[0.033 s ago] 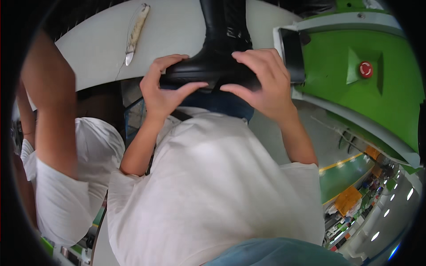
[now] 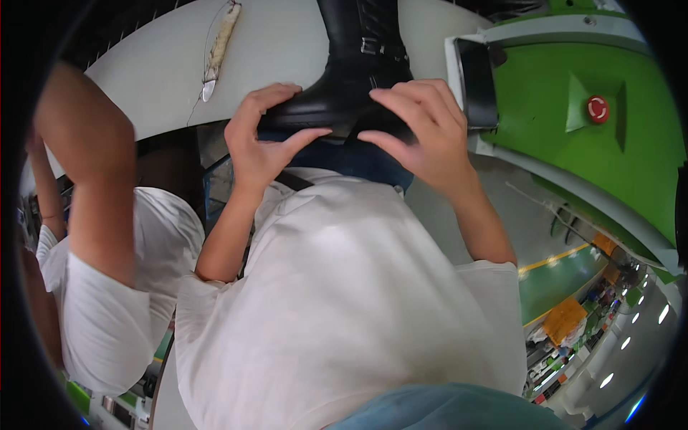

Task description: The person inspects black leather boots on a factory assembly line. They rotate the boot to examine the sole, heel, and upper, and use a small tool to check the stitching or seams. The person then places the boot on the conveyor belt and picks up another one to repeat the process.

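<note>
A black boot point(image 2: 326, 93) with a buckled strap at the ankle lies across the near edge of the white table, its toe to the left and its shaft running to the far side. My left hand point(image 2: 261, 136) is wrapped round the toe, fingers over the top and thumb along the sole. At the heel end, my right hand point(image 2: 426, 132) curves round the boot, fingertips on the upper and thumb below. Part of the heel is hidden behind that hand. A knife point(image 2: 218, 50) with a pale wrapped handle rests on the table, left of the boot.
To the right stands a green machine point(image 2: 552, 172) with a red push button point(image 2: 598, 109). A dark block point(image 2: 476, 82) sits on its edge beside my right hand. A co-worker's arm point(image 2: 100, 179) reaches in at the left. The white table point(image 2: 158, 79) curves across the far side.
The boot's buckle and shaft show a little more now. The co-worker's arm has shifted slightly right in the picture. My hands keep the same hold.
</note>
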Demonstrator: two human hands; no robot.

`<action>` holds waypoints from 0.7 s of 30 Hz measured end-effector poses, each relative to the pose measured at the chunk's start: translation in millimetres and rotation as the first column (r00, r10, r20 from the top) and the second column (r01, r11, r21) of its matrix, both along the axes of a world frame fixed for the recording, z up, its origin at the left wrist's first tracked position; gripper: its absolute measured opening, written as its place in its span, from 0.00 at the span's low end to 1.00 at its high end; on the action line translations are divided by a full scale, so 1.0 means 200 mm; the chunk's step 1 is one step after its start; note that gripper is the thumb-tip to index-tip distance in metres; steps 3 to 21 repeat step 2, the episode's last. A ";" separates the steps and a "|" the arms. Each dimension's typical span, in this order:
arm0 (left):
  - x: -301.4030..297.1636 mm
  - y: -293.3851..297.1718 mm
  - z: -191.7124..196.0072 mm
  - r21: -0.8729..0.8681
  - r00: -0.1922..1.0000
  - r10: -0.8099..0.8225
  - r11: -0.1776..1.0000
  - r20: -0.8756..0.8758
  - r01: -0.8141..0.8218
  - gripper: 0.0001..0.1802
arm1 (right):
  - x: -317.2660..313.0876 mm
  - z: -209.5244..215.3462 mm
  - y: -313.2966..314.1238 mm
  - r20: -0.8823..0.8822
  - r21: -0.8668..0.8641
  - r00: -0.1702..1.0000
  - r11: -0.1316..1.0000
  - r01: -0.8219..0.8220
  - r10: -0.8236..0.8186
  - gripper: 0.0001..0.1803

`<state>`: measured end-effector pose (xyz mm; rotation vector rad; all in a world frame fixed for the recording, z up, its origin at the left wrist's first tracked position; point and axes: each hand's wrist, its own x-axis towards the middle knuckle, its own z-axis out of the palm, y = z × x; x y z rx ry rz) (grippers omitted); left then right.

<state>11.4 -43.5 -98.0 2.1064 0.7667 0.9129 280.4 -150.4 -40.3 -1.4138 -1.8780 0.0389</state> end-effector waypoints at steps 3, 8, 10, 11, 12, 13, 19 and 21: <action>-0.02 0.02 0.01 0.081 0.998 -0.030 0.996 -0.059 0.034 0.58 | -0.03 -0.10 -0.03 0.089 0.041 0.995 0.999 0.031 -0.035 0.38; -0.02 0.02 0.01 0.081 0.998 -0.030 0.996 -0.059 0.034 0.58 | -0.03 -0.10 -0.03 0.089 0.041 0.995 0.999 0.031 -0.035 0.38; -0.02 0.02 0.01 0.081 0.998 -0.030 0.996 -0.059 0.034 0.58 | -0.03 -0.10 -0.03 0.089 0.041 0.995 0.999 0.031 -0.035 0.38; -0.02 0.02 0.01 0.081 0.998 -0.030 0.996 -0.059 0.034 0.58 | -0.03 -0.10 -0.03 0.089 0.041 0.995 0.999 0.031 -0.035 0.38; -0.02 0.02 0.01 0.081 0.998 -0.030 0.996 -0.059 0.034 0.58 | -0.03 -0.10 -0.03 0.089 0.041 0.995 0.999 0.031 -0.035 0.38; -0.02 0.02 0.01 0.081 0.998 -0.030 0.996 -0.059 0.034 0.58 | -0.03 -0.10 -0.03 0.089 0.041 0.995 0.999 0.031 -0.035 0.38; -0.02 0.02 0.01 0.081 0.998 -0.030 0.996 -0.059 0.034 0.58 | -0.03 -0.10 -0.03 0.089 0.041 0.995 0.999 0.031 -0.035 0.38; -0.02 0.02 0.01 0.081 0.998 -0.030 0.996 -0.059 0.034 0.58 | -0.03 -0.10 -0.03 0.089 0.041 0.995 0.999 0.031 -0.035 0.38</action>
